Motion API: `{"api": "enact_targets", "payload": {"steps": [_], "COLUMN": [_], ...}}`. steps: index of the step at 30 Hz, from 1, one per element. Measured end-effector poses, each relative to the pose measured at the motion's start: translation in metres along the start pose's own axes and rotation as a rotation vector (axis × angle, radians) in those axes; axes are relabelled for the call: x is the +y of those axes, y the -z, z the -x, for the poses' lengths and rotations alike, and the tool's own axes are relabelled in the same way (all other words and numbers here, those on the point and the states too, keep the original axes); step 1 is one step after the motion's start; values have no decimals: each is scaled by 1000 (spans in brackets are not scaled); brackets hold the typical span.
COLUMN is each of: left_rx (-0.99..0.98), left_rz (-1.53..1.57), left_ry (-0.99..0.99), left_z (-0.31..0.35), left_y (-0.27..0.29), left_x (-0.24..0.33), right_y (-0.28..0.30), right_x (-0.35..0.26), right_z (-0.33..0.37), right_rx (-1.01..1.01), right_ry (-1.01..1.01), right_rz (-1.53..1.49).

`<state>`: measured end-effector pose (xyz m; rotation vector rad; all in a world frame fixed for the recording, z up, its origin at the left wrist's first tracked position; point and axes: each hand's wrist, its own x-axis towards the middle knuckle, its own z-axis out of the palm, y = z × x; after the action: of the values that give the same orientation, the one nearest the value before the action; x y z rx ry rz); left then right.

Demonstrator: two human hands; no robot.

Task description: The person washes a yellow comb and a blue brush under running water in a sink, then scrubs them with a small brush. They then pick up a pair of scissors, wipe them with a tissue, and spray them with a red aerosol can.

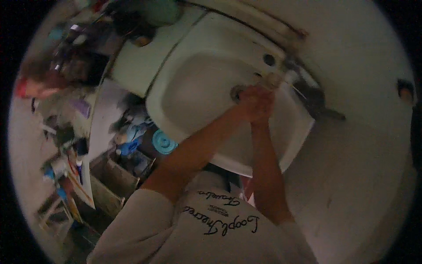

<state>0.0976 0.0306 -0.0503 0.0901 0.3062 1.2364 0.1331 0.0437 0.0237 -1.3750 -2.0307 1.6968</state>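
Note:
My left hand (249, 100) and my right hand (263, 109) are pressed together over the white washbasin (189, 92), just beside the round drain (237, 91). Their fingers overlap and are blurred, so I cannot tell whether anything is between them. Right above the hands is a pale tap (273, 79), close to the basin's back rim. Whether water runs from it is too dim to see. Both forearms are bare and reach in over the basin's front edge.
A dark hole (269, 60) shows in the basin's back rim. Left of the basin are a pale countertop (145, 66), a turquoise round lid-like thing (164, 141), an open box (115, 180) and mixed clutter. A bare wall (369, 145) stands to the right.

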Motion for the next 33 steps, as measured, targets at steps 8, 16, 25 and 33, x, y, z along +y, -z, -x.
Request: {"api": "enact_targets", "payload": {"steps": [8,16,25,33], "left_rx": [269,729,705,678], "left_rz": [-1828,-1288,-627,-2034], "left_ry": [-483,-3,-91,-347], "left_z": [8,42,22,30], "left_y": [-68,-108,-72,-14], "left_x": [20,34,31,27], "right_y": [-9,3,80,90], "right_x": [8,0,-2,-87], "right_z": [15,27,59,53], "right_rx": [121,47,786,591], "right_ry": [81,71,432,435], "right_rz": [-68,-104,456,1091]}}
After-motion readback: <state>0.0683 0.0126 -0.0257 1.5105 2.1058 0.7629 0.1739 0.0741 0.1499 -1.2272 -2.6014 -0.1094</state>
